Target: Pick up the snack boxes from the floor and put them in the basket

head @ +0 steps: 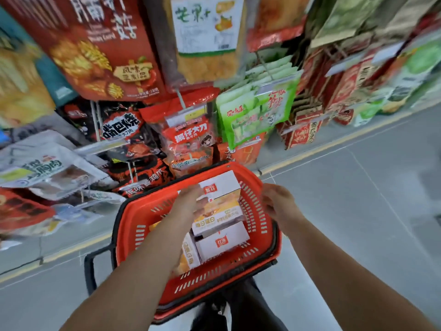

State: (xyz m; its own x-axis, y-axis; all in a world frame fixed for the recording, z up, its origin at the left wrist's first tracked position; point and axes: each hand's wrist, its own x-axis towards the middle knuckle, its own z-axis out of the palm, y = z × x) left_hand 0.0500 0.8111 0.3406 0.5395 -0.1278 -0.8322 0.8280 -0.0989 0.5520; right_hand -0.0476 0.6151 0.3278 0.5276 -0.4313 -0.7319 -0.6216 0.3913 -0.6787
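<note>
Under the left grip (188,206), inside the red basket (133,225), lie the snack boxes (220,242): white card with a small red logo and yellow-orange printed fronts, stacked unevenly. Its fingers stretch flat against the topmost box (222,186), not curled round it. To the right, the right grip (279,204) hovers by the basket's rim, fingers loosely bent, holding nothing.

Basket: red slotted plastic basket (140,218).
Boxes: white-and-yellow cardboard snack boxes (222,242) inside.
Left: left hand (188,204) touches them from 8 o'clock, grip blurred.
Right: right hand (279,204), loosely curled, at the rim's 3 o'clock.
</note>
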